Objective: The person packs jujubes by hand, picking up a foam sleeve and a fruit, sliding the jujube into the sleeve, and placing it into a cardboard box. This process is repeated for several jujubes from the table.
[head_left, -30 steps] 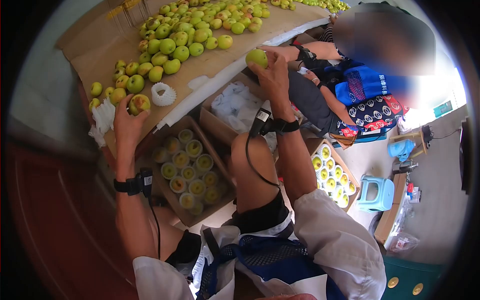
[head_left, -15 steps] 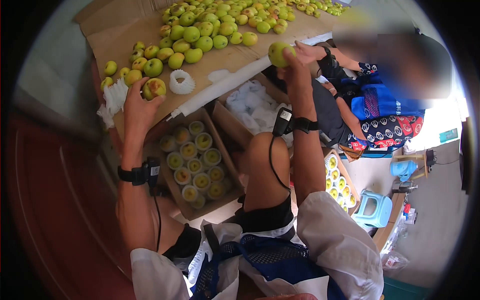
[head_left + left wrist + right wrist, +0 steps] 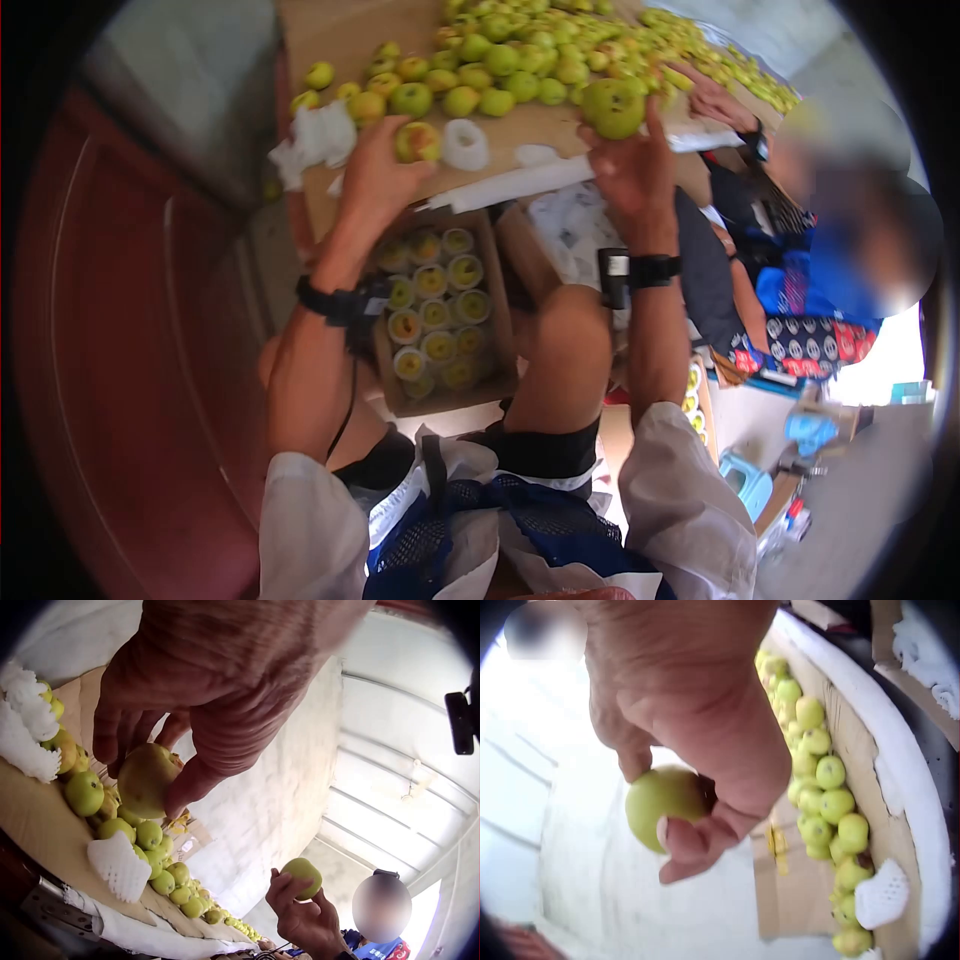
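My left hand holds a yellow-green apple with reddish-brown patches between thumb and fingers, close over the front of the cardboard-covered table. In the left wrist view, the thumb and fingers curl round this apple. Farther right, my right hand grips a larger green apple, raised above the table's front edge. The right wrist view shows thumb and fingertips on that green apple. A white foam net sleeve stands on the table just right of the left hand's apple.
Many loose apples cover the back of the table. More foam sleeves lie at its left end. Below the edge stand a carton of sleeved apples and a box of white foam. Another person's arm reaches over the table at right.
The head view has swung, so the table and boxes sit farther right in it. My right hand has turned its apple and come closer to the left hand. Both hands keep their apples.
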A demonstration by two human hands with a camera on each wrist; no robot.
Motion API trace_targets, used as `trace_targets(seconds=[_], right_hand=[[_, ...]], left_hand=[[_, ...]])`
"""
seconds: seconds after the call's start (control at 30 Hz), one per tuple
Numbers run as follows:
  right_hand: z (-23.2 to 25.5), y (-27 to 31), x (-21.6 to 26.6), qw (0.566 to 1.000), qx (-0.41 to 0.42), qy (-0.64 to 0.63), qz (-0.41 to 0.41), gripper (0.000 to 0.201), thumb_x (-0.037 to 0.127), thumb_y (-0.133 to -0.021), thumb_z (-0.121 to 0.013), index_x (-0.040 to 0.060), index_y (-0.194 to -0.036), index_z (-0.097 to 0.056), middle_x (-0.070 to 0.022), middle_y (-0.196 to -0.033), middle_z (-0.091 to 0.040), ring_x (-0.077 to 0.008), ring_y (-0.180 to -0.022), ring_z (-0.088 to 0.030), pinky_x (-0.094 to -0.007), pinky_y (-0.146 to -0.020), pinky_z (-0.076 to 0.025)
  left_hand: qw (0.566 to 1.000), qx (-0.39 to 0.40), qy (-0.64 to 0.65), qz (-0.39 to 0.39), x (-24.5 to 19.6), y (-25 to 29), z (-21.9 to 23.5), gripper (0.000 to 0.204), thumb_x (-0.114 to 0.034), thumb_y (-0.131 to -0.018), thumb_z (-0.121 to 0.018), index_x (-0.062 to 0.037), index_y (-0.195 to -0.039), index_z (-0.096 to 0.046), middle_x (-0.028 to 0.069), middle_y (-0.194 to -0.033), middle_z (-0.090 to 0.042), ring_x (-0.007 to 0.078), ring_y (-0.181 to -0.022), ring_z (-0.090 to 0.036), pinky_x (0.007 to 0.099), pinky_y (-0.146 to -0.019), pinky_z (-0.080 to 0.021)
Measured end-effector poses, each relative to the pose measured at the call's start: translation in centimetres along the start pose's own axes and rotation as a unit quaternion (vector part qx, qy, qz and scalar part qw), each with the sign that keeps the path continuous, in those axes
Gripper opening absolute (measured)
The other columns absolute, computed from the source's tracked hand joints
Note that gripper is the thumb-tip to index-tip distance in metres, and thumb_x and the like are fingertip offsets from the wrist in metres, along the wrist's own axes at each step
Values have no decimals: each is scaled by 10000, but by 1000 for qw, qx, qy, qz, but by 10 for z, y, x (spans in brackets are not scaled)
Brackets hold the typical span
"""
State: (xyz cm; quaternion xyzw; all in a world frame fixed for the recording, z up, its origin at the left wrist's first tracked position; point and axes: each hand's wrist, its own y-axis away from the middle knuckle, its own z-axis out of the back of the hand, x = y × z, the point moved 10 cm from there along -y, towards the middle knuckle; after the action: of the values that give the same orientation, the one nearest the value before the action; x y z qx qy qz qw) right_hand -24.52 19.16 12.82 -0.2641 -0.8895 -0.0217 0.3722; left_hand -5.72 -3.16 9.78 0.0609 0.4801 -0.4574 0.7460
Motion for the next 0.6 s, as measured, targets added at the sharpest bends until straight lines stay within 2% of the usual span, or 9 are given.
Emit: trace_targets(seconds=[0.1, 0.13, 0.23, 0.27, 0.37, 0.4, 0.5, 0.53, 0.6], right_hand=[[-43, -50, -3, 994, 22, 105, -14, 525, 478, -1047, -489, 41, -1332, -550, -137, -1228, -668, -318, -1085, -665, -275, -550, -488], [-55, -71, -11, 989, 55, 129, -47, 472, 431, -1055, -505, 48, -1327, -551, -118, -1252, -660, -283, -1123, -652, -250, -579, -479], [-84, -137, -45, 957, 47, 270, -97, 503, 428, -1036, -545, 45, -1361, -521, -116, -1300, -629, -281, -1167, -624, -238, -589, -456], [-85, -160, -61, 948, 41, 295, -115, 535, 447, -1001, -605, 50, -1351, -531, -89, -1276, -634, -224, -1149, -631, -227, -592, -447], [-115, -214, -112, 929, 121, 305, -174, 641, 383, -926, -714, 2, -1381, -470, -67, -1164, -669, -135, -902, -658, -219, -640, -493], [-109, -232, -129, 906, 149, 345, -195, 468, 264, -928, -699, 27, -1294, -527, -48, -1087, -654, -119, -818, -617, -210, -613, -448], [-78, -290, -155, 860, 85, 457, -212, 584, 454, -951, -682, 46, -1343, -534, -77, -1232, -638, -189, -1121, -638, -214, -628, -476], [-78, -303, -162, 869, 72, 453, -186, 595, 409, -907, -748, 31, -1319, -541, -78, -1178, -638, -155, -1071, -637, -222, -687, -517], [-84, -320, -167, 859, 71, 482, -156, 589, 367, -898, -762, 24, -1322, -538, -84, -1151, -636, -151, -1033, -632, -241, -710, -538]], left_hand=[[999, 12, 8, 31, -14, 10, 3, 586, -143, -721, -791, -14, -1263, -609, 203, -1235, -637, 334, -1144, -631, 391, -979, -492], [1000, 14, 8, 20, -16, 11, 1, 588, -138, -722, -780, -4, -1266, -599, 208, -1232, -624, 353, -1136, -625, 398, -968, -495], [1000, 10, -10, 12, -24, 13, 2, 582, -114, -732, -781, 17, -1262, -578, 221, -1222, -602, 393, -1146, -596, 432, -968, -484], [999, 18, -13, 28, -23, 13, 2, 574, -109, -735, -782, 16, -1256, -576, 220, -1221, -598, 399, -1148, -589, 437, -969, -481], [997, 40, -20, 59, -21, 13, 5, 554, -94, -740, -782, 8, -1242, -571, 215, -1213, -589, 411, -1150, -574, 448, -966, -477], [997, 42, -24, 59, -19, 12, 6, 550, -90, -741, -781, 3, -1240, -570, 212, -1209, -588, 412, -1147, -572, 450, -963, -477], [996, 50, -33, 59, -13, 13, 8, 545, -61, -739, -776, -11, -1240, -567, 201, -1196, -580, 414, -1135, -567, 459, -959, -474], [996, 52, -31, 58, -13, 13, 9, 544, -55, -738, -774, -14, -1240, -568, 199, -1193, -578, 416, -1129, -568, 462, -956, -475], [997, 57, -26, 56, -14, 14, 9, 529, -44, -742, -766, -24, -1233, -568, 191, -1174, -576, 419, -1116, -572, 472, -946, -480]])
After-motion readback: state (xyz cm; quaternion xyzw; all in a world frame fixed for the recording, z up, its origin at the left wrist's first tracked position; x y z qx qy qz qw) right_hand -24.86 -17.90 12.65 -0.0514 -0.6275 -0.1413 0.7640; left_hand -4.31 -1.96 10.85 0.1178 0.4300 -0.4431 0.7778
